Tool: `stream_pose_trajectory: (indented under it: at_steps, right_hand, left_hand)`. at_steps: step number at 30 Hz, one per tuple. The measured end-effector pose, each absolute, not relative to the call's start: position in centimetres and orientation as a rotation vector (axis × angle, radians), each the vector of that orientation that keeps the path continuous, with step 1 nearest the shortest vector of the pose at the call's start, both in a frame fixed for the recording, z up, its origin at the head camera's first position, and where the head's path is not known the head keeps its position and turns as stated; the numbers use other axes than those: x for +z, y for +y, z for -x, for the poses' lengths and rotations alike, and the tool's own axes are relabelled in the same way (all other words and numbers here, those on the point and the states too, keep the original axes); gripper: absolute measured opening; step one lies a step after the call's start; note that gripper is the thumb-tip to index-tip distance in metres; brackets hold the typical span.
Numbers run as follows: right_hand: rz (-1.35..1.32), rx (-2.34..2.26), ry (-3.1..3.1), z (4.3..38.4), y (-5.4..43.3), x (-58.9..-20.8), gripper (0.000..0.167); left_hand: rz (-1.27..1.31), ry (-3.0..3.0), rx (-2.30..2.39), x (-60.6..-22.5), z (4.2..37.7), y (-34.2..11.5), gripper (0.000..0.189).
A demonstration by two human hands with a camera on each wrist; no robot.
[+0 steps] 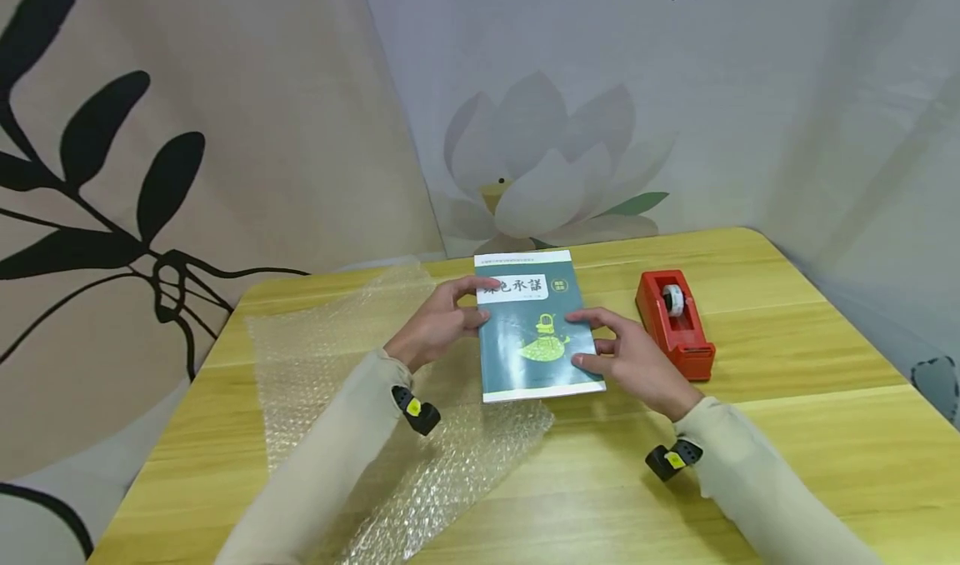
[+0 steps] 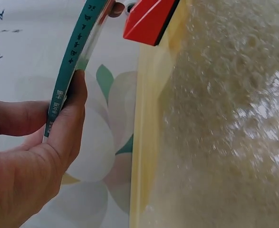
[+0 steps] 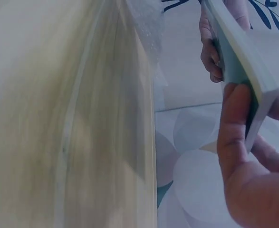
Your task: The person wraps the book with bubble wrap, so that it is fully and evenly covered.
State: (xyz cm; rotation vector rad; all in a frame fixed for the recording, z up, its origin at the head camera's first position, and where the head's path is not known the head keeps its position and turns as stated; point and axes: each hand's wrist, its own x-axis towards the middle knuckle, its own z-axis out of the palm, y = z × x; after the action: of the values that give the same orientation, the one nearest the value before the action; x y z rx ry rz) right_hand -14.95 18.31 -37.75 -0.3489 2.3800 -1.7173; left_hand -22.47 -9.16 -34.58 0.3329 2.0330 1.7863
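A teal book (image 1: 510,340) with a white title box and a yellow-green drawing is held up above the table, front cover toward the head camera. My left hand (image 1: 444,319) pinches its left edge, which the left wrist view shows as the spine (image 2: 72,54). On the opposite edge, my right hand (image 1: 637,357) pinches the page side between thumb and fingers, as the right wrist view also shows (image 3: 253,175). Below and left of the book lies a sheet of bubble wrap (image 1: 315,365), partly hidden by the left forearm.
A red tape dispenser (image 1: 678,327) with a small roll of tape (image 1: 673,300) stands just beyond the right hand. The wooden table (image 1: 810,432) ends at a far edge, with a printed curtain (image 1: 315,115) behind it.
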Motion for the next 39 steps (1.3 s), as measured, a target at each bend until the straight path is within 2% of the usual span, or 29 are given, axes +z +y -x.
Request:
stream_pose_trajectory:
  at_steps: [39]
  right_hand:
    - [0.447, -1.675, 2.333, 14.3, 10.7, -37.5, 0.049]
  left_hand:
    - [-0.304, 2.115, 1.669, -35.2, 20.4, -17.3, 0.045]
